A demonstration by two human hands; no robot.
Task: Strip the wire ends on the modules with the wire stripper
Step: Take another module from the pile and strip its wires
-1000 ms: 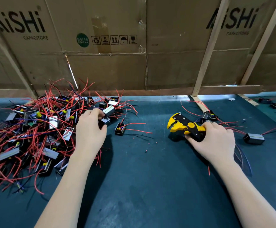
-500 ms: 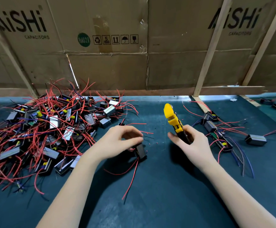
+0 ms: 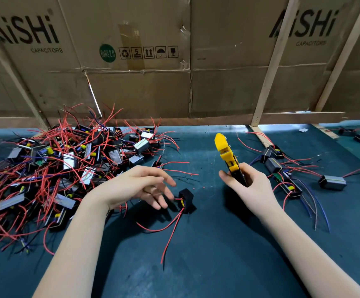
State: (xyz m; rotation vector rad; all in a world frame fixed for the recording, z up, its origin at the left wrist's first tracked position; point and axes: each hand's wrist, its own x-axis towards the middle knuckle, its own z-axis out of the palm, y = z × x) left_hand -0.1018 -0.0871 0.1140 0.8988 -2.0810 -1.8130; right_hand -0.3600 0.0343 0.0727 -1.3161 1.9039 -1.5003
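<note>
A small black module (image 3: 186, 199) with long red wires (image 3: 170, 231) lies on the dark green table (image 3: 207, 265) between my hands. My left hand (image 3: 141, 186) hovers just left of it, fingers spread and blurred, holding nothing. My right hand (image 3: 251, 186) grips the handles of the yellow and black wire stripper (image 3: 227, 157), whose jaws point up and away from me. The stripper is apart from the module and its wires.
A big heap of modules with tangled red wires (image 3: 63, 168) fills the left of the table. A few modules with red and blue wires (image 3: 282, 171) lie at the right. A cardboard wall (image 3: 174, 61) and wooden slats (image 3: 269, 72) close the back.
My left hand brought a module from the heap to the middle, then let it go; the module now lies on the table. My right hand lifted and turned the stripper upright.
</note>
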